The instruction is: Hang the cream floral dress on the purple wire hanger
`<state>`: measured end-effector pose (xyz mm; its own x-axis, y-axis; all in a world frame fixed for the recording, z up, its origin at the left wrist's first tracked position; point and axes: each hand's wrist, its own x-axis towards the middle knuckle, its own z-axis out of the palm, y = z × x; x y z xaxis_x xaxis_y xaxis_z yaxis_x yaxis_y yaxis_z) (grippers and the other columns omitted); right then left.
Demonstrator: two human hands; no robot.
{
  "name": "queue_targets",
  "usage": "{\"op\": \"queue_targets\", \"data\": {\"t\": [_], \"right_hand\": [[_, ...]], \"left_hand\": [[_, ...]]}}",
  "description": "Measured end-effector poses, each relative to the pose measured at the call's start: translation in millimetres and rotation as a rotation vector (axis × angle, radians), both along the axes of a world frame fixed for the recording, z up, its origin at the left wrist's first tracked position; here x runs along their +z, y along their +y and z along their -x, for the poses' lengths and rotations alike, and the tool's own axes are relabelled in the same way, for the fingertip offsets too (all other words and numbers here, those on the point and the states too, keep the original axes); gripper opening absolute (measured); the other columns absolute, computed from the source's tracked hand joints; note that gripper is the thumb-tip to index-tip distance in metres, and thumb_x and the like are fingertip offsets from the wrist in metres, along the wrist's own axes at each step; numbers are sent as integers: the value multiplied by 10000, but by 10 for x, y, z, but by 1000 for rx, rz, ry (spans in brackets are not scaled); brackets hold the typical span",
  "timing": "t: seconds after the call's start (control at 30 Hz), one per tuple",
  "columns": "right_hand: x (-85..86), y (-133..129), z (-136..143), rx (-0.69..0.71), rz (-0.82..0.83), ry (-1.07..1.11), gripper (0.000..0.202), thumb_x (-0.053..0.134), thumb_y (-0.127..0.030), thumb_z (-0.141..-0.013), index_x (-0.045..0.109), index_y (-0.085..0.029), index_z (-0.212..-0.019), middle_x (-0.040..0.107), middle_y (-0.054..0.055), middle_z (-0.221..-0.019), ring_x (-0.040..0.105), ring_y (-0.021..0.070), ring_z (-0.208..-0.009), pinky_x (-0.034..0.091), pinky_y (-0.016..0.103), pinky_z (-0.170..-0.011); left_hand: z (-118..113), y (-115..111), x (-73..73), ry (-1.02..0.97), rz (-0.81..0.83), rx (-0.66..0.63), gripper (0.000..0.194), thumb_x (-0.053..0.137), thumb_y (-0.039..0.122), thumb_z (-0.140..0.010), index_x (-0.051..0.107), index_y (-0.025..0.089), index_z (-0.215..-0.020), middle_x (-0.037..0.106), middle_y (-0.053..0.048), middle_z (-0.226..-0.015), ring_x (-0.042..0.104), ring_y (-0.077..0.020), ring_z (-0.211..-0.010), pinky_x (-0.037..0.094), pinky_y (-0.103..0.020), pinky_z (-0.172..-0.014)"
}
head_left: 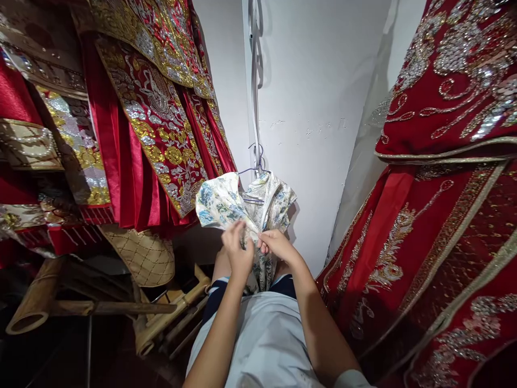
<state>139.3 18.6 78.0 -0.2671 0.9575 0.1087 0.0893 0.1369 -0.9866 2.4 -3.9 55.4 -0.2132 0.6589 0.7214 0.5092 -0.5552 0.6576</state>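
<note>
A white short-sleeved shirt (pixel 220 202) with blue and green flowers hangs in front of me on a thin dark hanger (pixel 247 171). At its front edge, below the neckline, my right hand (pixel 277 243) pinches the cloth between thumb and fingers. Just to the left, my left hand (pixel 237 245) is over the shirt front, its bent fingers slightly blurred and its thumb apart from them. I cannot tell whether its fingertips touch the cloth. Both forearms hide part of the shirt's lower end, which falls between my legs.
Red costumes (pixel 161 118) with gold and silver embroidery hang at the left, above bamboo poles (pixel 113 307). Another beaded red costume (pixel 404 242) hangs close on the right. A narrow metal rail (pixel 254 81) runs down the white wall (pixel 311 86) behind the shirt.
</note>
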Motion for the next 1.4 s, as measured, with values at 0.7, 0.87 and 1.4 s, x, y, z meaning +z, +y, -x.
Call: {"op": "queue_targets", "data": {"t": [0.7,0.87,1.4], "right_hand": [[1249,732,110,-60,201,614,159,472,-80,-860,517,-157,-729,421,-52,-439,296,56,-365,175,156,-335],[1583,815,16,-22,205,713,165,422,-39,-850,493,-167,-773,323,-85,-446,249,58,-368,187,136,-344],[1323,713,30,-99,-137,307,351,451,-245,-965,577,-145,-653,436,-35,-371,304,65,-324,204,189,-365]], "left_hand": [[224,518,-216,223,265,-342,110,460,261,-864,437,199,-775,473,12,-696,488,-149,-657,373,-250,-639],[351,644,-161,492,401,-405,155,475,209,-825,398,208,-690,457,18,-624,455,-151,-594,348,-253,-590],[49,1124,1603,477,-179,-328,218,495,165,-877,688,133,-975,714,-82,-900,631,-201,-801,475,-302,-759]]}}
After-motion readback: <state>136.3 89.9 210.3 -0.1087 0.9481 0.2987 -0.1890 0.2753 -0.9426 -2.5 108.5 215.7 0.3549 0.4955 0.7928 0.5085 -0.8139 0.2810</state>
